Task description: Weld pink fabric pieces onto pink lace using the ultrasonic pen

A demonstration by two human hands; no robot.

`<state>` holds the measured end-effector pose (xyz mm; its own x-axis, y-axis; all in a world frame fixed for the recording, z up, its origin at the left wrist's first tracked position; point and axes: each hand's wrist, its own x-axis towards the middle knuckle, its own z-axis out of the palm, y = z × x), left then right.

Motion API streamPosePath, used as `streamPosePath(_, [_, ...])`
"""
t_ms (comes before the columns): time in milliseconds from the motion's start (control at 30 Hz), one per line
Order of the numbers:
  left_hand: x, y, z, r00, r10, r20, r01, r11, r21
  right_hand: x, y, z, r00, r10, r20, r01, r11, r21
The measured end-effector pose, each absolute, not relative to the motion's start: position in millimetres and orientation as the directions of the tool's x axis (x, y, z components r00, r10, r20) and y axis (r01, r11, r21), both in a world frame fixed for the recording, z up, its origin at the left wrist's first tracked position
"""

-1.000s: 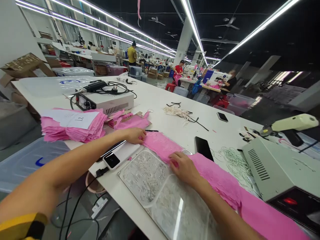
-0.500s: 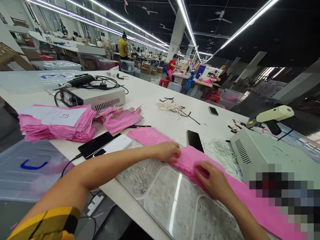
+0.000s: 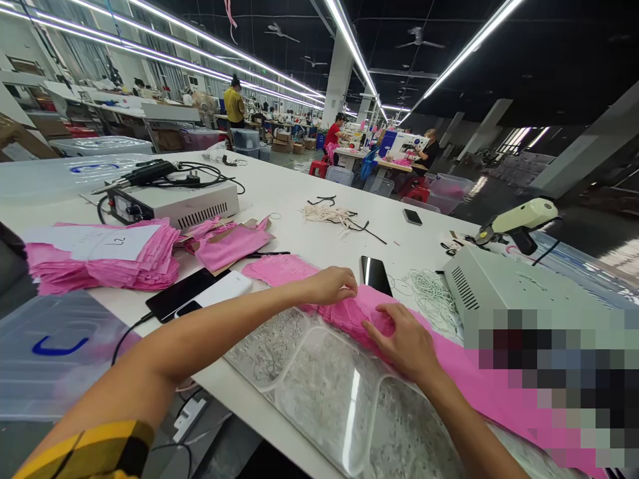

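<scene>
A long strip of layered pink fabric (image 3: 474, 372) runs across the marbled board (image 3: 319, 386) toward the lower right. At its upper middle, my left hand (image 3: 330, 286) is closed, with curled fingers pinching at the fabric's edge; the fingertips are partly hidden. My right hand (image 3: 407, 340) lies on the near edge of the same fabric, thumb and fingers apart. A further pink piece (image 3: 282, 267) extends left of my left hand. Just beyond the fabric lies a black phone (image 3: 376, 275).
To the left are a stack of pink pieces under a paper label (image 3: 114, 243), a white power bank (image 3: 224, 290) and a grey box with a handheld tool (image 3: 200, 206). Pale cord (image 3: 432, 293) and a green machine (image 3: 504, 286) stand right. Other people work far behind.
The camera view has shifted slightly, so the table items sit further left. My right hand has moved left along the fabric, nearer to my left hand, and its fingers have spread.
</scene>
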<state>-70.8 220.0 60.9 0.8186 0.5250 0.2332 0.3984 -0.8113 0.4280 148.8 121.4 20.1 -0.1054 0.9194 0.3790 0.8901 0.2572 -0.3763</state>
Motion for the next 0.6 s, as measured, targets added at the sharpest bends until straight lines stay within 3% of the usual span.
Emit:
streamPosePath(200, [-82.3,218.1,66.8,0.766,0.572,0.295,0.387,-0.776,0.498,173.0,116.3,14.1,-0.055,0.866,0.496,0.944,0.207,-0.258])
streamPosePath(367, [-110.9,194.9,61.3,0.750,0.591,0.297,0.366,-0.745,0.558,191.3,76.1,10.6,-0.118,0.832,0.543,0.941,0.268,-0.206])
streamPosePath(600, [-166.7,148.2,52.1,0.818,0.548,0.176,0.362,-0.727,0.583,152.8,16.7,2.1,-0.492,0.645,0.585,0.778,0.627,-0.038])
